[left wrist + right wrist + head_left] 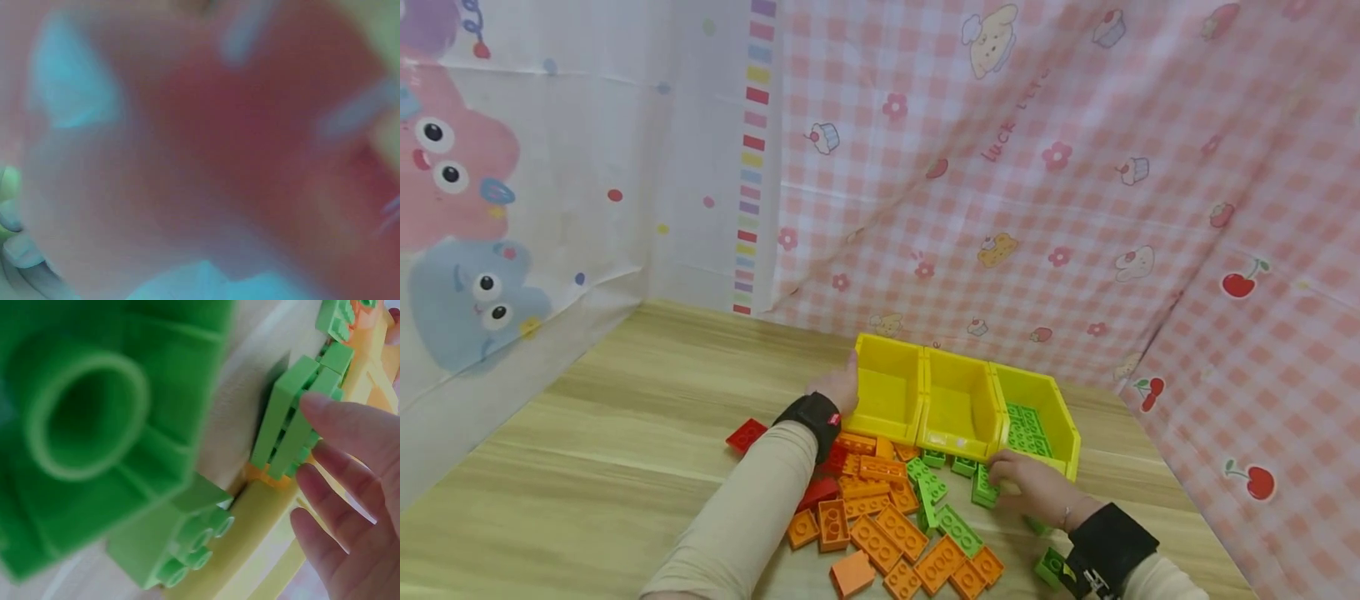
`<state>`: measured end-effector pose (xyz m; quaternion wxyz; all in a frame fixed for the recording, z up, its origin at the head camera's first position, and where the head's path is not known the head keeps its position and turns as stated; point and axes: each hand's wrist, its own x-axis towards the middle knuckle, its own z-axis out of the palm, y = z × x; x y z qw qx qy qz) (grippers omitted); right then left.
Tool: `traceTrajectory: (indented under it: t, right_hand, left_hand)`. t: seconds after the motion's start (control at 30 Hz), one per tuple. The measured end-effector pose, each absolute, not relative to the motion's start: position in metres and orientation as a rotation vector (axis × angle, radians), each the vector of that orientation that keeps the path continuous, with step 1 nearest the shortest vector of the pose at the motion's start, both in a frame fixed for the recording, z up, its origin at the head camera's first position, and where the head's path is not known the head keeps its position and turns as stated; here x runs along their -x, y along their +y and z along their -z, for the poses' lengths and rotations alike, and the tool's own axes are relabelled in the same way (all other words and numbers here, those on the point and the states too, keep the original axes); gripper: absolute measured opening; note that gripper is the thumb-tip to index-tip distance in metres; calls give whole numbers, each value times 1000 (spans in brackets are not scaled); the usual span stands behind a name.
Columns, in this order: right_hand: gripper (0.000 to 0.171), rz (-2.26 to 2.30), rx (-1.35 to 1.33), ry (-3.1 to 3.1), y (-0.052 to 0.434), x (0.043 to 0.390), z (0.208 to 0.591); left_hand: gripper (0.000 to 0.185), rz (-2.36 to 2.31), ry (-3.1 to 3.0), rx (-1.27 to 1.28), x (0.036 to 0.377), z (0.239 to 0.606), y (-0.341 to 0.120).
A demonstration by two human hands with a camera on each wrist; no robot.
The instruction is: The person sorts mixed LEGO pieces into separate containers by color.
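Three joined yellow bins (925, 392) stand on the wooden table; the right one holds several green bricks (1026, 429), the other two look bare. My left hand (837, 387) holds the left bin's outer wall, one finger up at the rim. My right hand (1028, 485) pinches an upright green brick (983, 488) in front of the right bin. In the right wrist view my fingers (340, 487) touch that green brick (294, 425) beside the yellow bin's rim (262, 519). The left wrist view is one pink blur.
Loose orange bricks (880, 525), green bricks (940, 500) and red bricks (747, 434) lie between my arms. More green bricks (94, 425) sit close under the right wrist. Patterned cloth walls (1037, 208) close in the back and sides.
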<state>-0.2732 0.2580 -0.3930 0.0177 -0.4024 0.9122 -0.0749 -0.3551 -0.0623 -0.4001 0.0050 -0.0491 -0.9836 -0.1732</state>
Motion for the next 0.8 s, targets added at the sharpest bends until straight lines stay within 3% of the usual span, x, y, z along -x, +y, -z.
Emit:
traceTrajectory:
  t: [0.57, 0.8]
  right_hand:
    - [15, 292, 1201, 2717, 257, 281, 383]
    - [10, 657, 984, 2445, 273, 294, 369]
  left_hand:
    - [74, 668, -3166, 260, 353, 388, -68]
    - [70, 725, -3200, 207, 356, 388, -69]
